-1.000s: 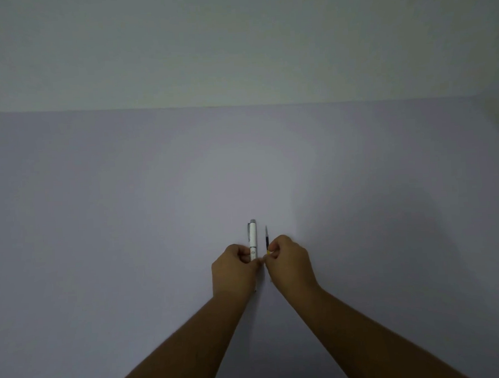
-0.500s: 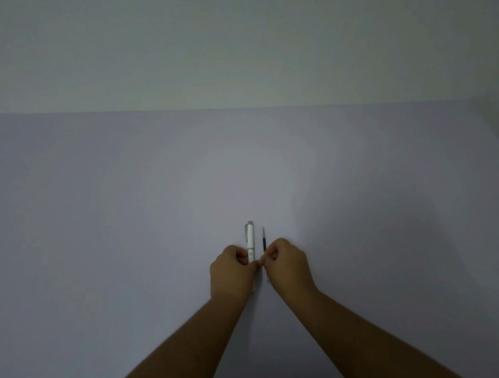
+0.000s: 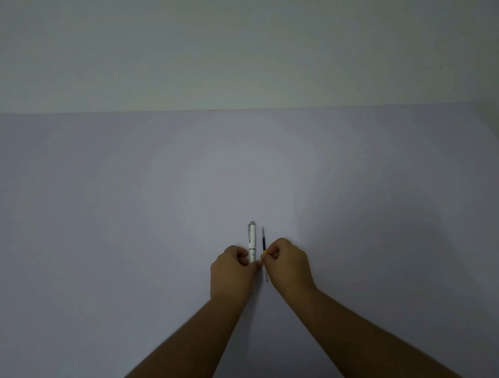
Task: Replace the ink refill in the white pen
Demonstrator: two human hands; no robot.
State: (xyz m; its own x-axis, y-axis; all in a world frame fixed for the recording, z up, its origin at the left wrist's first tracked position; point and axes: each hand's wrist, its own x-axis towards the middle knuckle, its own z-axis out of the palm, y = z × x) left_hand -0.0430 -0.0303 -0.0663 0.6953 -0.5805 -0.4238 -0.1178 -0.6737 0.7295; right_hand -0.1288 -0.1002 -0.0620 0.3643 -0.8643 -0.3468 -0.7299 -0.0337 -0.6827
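**White pen and ink refill held side by side over the desk**

Two bare hands are seen low in the centre of the head view, at about 6 o'clock from the middle of the pale desk (image 3: 128, 224); both forearms are extended from the bottom edge and converge toward each other.

The left hand (image 3: 232, 272) is curled closed around the lower part of the white pen (image 3: 252, 240); the pen is pointed toward 12 o'clock, away from the person, and its grey-tipped clip end is shown above the fingers; its lower end is hidden behind the hand.

The right hand (image 3: 288, 266) is curled closed too, and the ink refill (image 3: 264, 241) is pinched between its thumb and forefinger; the refill is a thin rod with a dark section and a small yellow band just above the pinch, and a pale length is visible below the pinch, toward 6 o'clock.

The refill is held just beside the pen, at its 3 o'clock, and roughly parallel to it; a narrow gap is left between the two. The fingertips of the two hands appear to touch between pen and refill; whether either thing rests on the desk cannot be told.

A plain wall (image 3: 235, 45) is seen beyond the far edge of the desk, toward 12 o'clock.
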